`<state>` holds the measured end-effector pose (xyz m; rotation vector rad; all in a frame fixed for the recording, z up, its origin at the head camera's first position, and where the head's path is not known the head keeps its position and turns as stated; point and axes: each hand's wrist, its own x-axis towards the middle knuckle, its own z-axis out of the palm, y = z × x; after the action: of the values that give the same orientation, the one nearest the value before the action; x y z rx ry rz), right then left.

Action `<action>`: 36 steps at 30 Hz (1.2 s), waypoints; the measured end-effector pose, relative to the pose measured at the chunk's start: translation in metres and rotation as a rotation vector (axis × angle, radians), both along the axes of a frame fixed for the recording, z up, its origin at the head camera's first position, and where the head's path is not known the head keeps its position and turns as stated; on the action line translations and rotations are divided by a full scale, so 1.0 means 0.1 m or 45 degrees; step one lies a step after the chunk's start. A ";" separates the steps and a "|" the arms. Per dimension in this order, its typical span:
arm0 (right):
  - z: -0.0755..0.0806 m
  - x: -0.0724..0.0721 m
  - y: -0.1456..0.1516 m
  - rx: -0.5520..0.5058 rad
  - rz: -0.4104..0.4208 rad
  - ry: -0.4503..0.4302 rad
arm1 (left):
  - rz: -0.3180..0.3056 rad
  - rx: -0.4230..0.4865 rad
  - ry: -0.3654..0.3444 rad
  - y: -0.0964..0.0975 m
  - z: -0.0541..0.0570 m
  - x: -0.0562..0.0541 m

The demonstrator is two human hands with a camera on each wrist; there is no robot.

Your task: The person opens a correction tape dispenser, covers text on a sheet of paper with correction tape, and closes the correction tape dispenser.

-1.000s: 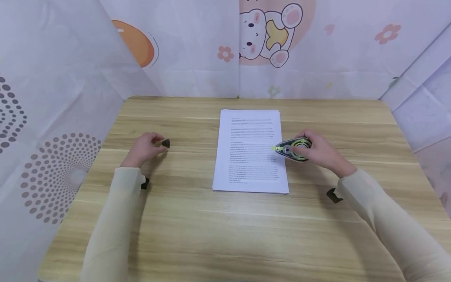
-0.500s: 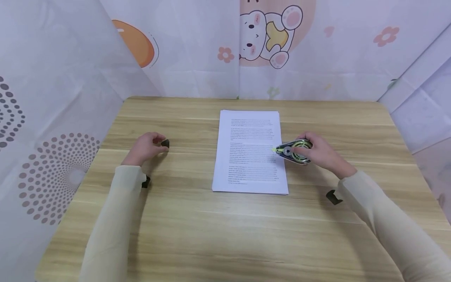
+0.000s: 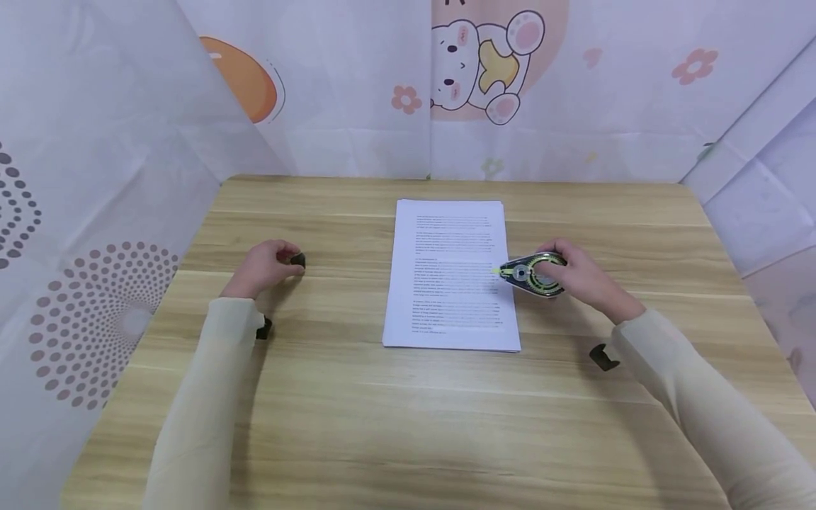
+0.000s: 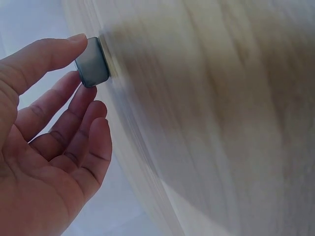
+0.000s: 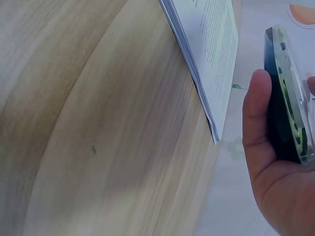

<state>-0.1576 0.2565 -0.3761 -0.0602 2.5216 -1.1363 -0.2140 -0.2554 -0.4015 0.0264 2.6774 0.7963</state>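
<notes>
My left hand [image 3: 263,269], over the table's left side, pinches a small dark cap [image 3: 297,261] between thumb and fingers. In the left wrist view the cap [image 4: 93,63] looks smooth, box-like and translucent, and the other fingers curl loosely below it. On the right, my right hand [image 3: 583,278] grips a correction tape [image 3: 521,273] with a clear case and a green-yellow wheel. Its yellow tip points left and overlaps the right edge of a stack of printed paper [image 3: 446,283]. The right wrist view shows the correction tape [image 5: 283,98] edge-on, held between the fingers and thumb.
The paper stack lies flat near the middle of a wood-grain table [image 3: 382,425]. Behind the table hangs a pale curtain [image 3: 344,78] with cartoon prints, which also runs along both sides. A dark wrist mount [image 3: 604,357] shows below the right sleeve.
The correction tape has turned slightly in my right hand, so its flat face and wheel show more. My left hand keeps the cap in nearly the same place.
</notes>
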 end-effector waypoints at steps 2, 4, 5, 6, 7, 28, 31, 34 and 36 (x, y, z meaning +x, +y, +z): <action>0.00 0.00 0.00 0.002 0.000 0.004 | 0.000 0.000 -0.005 0.00 0.00 0.00; 0.00 -0.01 0.00 0.000 0.000 0.007 | -0.001 0.001 -0.013 0.00 0.00 -0.01; 0.00 -0.01 0.00 -0.002 0.001 0.007 | -0.001 0.002 -0.019 0.00 0.00 -0.01; -0.01 -0.01 0.00 -0.005 0.001 0.008 | 0.000 0.003 -0.022 -0.01 -0.01 -0.01; -0.01 -0.01 0.00 -0.010 0.000 0.008 | 0.000 0.002 -0.026 -0.01 -0.01 -0.01; -0.01 -0.01 0.01 -0.192 -0.059 -0.013 | 0.044 0.088 -0.019 0.05 0.09 0.07; 0.00 0.00 0.01 -0.226 -0.070 -0.016 | 0.031 0.138 0.013 0.10 0.14 0.09; 0.00 0.00 0.01 -0.241 -0.086 -0.024 | 0.004 0.168 0.051 0.15 0.20 0.12; 0.00 0.00 0.02 -0.249 -0.094 -0.038 | -0.002 0.184 0.070 0.19 0.23 0.13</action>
<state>-0.1572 0.2584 -0.3757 -0.0016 2.3971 -1.4004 -0.2008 -0.2362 -0.3788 0.0874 2.6649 1.0007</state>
